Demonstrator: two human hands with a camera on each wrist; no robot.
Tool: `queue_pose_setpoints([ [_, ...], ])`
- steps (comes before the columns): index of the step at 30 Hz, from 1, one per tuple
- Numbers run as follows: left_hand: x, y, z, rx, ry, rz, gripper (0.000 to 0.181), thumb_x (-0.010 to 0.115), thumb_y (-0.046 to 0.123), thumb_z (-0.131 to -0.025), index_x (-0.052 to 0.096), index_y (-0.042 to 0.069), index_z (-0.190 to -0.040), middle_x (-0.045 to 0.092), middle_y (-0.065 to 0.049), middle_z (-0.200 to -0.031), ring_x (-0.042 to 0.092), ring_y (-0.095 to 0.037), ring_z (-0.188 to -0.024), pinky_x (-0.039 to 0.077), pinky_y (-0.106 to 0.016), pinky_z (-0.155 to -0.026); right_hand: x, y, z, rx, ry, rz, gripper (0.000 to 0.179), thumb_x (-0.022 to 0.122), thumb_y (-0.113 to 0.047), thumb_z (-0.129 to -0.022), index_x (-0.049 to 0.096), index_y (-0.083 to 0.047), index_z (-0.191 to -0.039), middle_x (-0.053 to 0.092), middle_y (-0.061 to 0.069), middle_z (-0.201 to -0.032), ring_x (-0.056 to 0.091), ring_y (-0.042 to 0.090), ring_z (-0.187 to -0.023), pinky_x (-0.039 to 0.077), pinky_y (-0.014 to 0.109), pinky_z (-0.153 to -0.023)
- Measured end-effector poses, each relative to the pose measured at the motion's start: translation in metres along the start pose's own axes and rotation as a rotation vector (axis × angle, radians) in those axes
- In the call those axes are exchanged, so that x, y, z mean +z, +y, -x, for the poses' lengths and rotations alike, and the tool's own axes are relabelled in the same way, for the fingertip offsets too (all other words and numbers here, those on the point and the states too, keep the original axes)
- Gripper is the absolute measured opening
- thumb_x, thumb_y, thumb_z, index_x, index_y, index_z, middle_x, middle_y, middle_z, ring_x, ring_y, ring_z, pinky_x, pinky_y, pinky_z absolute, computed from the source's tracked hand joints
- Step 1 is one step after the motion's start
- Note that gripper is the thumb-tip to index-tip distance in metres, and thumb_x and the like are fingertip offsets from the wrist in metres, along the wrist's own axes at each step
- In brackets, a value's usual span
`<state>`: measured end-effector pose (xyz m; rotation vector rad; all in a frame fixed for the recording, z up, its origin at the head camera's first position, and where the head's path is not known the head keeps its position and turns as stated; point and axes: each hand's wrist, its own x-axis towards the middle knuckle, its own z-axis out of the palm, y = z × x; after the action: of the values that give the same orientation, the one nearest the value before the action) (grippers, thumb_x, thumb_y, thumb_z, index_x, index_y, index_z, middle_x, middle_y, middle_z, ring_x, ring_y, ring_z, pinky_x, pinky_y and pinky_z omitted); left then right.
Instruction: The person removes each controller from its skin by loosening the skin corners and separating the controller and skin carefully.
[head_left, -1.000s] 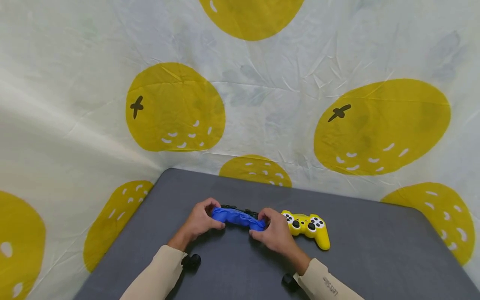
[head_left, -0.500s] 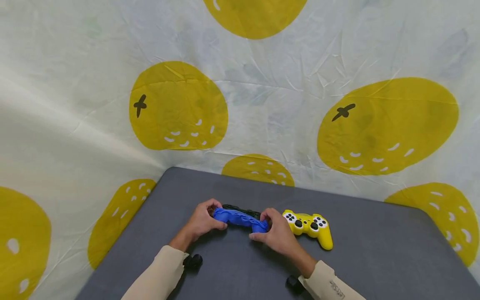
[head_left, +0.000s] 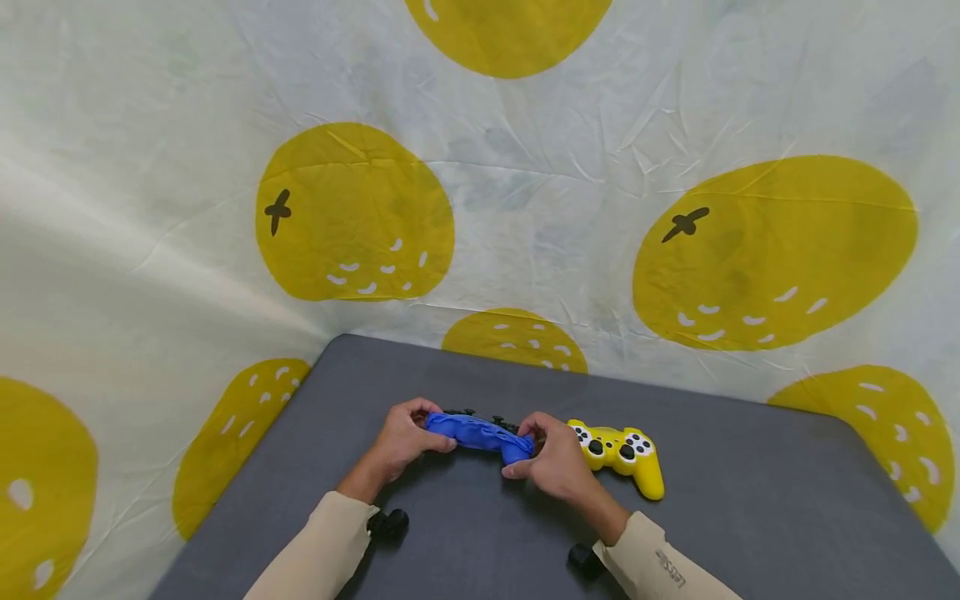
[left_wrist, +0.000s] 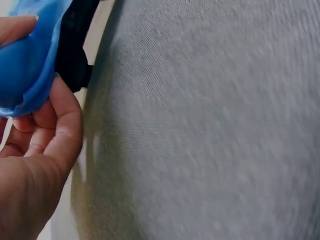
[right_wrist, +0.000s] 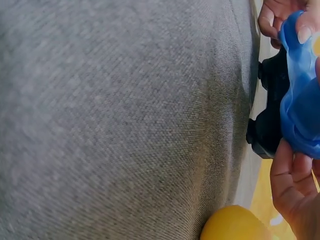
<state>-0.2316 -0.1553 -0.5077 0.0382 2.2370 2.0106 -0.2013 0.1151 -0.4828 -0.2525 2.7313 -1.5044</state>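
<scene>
A blue silicone cover (head_left: 471, 431), wrinkled and partly transparent, wraps the lower side and grips of a black game controller (right_wrist: 272, 95). My left hand (head_left: 403, 440) pinches the cover's left end, thumb in front and fingers behind. At the other end my right hand (head_left: 557, 458) grips the cover, its thumb low on the blue grip. In the right wrist view the controller's black face and two thumbsticks stick out past the cover's edge. The left wrist view shows the left fingertips (left_wrist: 58, 82) right at the seam between blue cover and black controller (left_wrist: 75, 47).
A yellow game controller (head_left: 618, 450) with white button areas and black sticks lies on the dark grey table (head_left: 750, 483), just right of my right hand. Behind the table hangs a white cloth (head_left: 540, 225) printed with yellow fruit.
The covered controller has tilted back and forth slightly between my hands, and its black thumbsticks show again over the blue edge. Both hands keep their hold at the ends.
</scene>
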Motion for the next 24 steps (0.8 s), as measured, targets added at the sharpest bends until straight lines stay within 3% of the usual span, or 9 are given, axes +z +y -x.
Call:
queue_pose_setpoints([
  [8,0.003,0.003,-0.001,-0.034,0.007,0.019,0.046,0.089,-0.007,-0.066,0.064,-0.002,-0.105,0.059,-0.003,-0.083,0.057,-0.015,-0.071,0.053,-0.030,-0.066,-0.003,0.000,-0.002,-0.005,-0.045,-0.013,0.040,0.096,-0.009,-0.069,0.063,-0.013,-0.089,0.051,0.001,-0.075,0.050,0.017,-0.071,0.038,0.026,-0.064],
  [16,0.004,0.005,0.000,-0.023,0.013,-0.046,0.047,0.093,-0.002,-0.064,0.065,0.001,-0.100,0.051,0.000,-0.077,0.049,-0.016,-0.069,0.045,-0.028,-0.061,-0.005,-0.001,-0.002,0.032,-0.069,-0.034,0.043,0.096,-0.011,-0.069,0.061,-0.013,-0.094,0.047,0.002,-0.076,0.048,0.018,-0.072,0.035,0.027,-0.064],
  [24,-0.007,0.007,0.007,-0.058,-0.041,-0.105,0.047,0.095,0.013,-0.073,0.069,0.006,-0.111,0.062,-0.008,-0.104,0.053,-0.022,-0.090,0.047,-0.031,-0.076,-0.005,-0.002,0.001,0.043,-0.031,-0.004,0.042,0.097,-0.011,-0.068,0.062,-0.012,-0.091,0.053,0.004,-0.084,0.050,0.019,-0.079,0.039,0.028,-0.069],
])
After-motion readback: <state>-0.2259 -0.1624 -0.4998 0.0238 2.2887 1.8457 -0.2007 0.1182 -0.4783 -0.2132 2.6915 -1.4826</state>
